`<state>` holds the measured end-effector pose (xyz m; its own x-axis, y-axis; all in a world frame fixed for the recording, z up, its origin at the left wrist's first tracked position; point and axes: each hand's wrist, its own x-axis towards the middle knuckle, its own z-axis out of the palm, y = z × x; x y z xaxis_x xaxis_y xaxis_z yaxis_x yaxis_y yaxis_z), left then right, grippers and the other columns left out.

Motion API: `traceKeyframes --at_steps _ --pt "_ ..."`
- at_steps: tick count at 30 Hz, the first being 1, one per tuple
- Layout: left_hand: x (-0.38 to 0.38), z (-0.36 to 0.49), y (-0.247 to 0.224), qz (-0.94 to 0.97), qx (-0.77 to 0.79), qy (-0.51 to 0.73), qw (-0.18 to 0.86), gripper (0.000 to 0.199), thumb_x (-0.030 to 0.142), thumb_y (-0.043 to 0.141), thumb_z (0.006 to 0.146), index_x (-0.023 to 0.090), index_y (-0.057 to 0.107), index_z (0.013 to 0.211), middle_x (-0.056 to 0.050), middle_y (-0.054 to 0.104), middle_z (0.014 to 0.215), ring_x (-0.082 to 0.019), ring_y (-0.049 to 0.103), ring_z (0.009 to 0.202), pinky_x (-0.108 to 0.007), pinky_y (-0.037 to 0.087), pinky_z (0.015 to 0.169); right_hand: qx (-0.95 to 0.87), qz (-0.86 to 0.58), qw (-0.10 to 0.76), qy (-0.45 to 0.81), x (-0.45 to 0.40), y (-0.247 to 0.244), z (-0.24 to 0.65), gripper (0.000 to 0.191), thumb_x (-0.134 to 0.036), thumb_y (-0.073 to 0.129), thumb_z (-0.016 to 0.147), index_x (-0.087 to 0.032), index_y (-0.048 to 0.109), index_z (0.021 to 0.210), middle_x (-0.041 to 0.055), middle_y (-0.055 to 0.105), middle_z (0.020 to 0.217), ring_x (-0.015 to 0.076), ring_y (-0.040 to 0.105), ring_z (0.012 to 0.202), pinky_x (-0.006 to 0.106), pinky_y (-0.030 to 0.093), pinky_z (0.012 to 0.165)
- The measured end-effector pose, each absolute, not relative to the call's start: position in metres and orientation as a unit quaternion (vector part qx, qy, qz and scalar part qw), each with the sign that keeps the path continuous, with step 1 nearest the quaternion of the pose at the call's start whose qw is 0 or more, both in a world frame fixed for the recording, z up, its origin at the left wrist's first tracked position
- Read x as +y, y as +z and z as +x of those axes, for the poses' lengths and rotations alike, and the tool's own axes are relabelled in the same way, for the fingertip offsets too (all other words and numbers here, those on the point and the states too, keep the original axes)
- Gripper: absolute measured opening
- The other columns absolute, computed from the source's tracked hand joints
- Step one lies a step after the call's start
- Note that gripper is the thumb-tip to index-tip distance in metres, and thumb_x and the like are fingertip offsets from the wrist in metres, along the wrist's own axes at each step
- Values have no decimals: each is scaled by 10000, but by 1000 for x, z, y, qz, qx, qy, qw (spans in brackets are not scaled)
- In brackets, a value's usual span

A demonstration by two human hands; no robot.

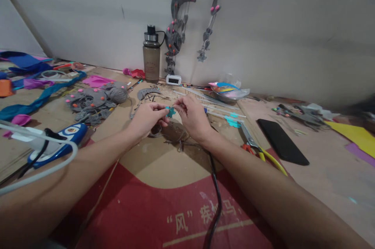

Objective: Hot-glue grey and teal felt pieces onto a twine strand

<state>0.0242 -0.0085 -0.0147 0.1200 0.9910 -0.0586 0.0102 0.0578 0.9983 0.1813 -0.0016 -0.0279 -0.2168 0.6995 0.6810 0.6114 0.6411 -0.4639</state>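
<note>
A small teal flower-shaped piece (pixel 171 112) is pinched between the thumb and fingers of my left hand (pixel 150 118). My right hand (pixel 191 118) is closed in a pinch at the flower's right edge; whatever lies between its fingertips is too small to make out. Beneath both hands, grey yarn (pixel 180 141) lies loosely on the cardboard (pixel 158 171). More teal flower pieces (pixel 233 120) rest to the right of my right hand, near scissors (pixel 252 141) with yellow and red handles.
A black phone (pixel 283 141) lies at right. Behind stand a bottle (pixel 151 61) and a small clock (pixel 173 80). Grey felt pieces (pixel 88 100) and a blue-and-white power strip (pixel 67 137) are at left. A black cable (pixel 216 190) crosses the cardboard.
</note>
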Motion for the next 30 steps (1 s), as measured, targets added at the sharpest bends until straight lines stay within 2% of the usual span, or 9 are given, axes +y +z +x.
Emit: traceKeyframes --at_steps 9,17,30 --pt "-9 25 -14 529 479 450 537 45 163 614 734 119 622 730 -10 614 537 -74 537 408 -177 418 432 -781 -419 462 35 0 -29 182 73 -190 541 863 -183 568 795 45 552 819 172 498 770 318 389 691" --pt "-9 21 -16 560 483 427 520 176 303 665 723 138 631 771 5 612 544 -72 522 393 -174 378 400 -780 -423 460 41 1 -32 182 79 -207 525 867 -197 569 803 46 552 834 171 494 764 321 392 690" --pt "-11 20 -12 599 524 408 447 128 267 618 738 150 593 693 12 577 513 -63 473 373 -173 312 369 -782 -431 447 49 -2 -29 182 82 -221 526 869 -192 573 809 48 557 833 171 488 759 321 387 702"
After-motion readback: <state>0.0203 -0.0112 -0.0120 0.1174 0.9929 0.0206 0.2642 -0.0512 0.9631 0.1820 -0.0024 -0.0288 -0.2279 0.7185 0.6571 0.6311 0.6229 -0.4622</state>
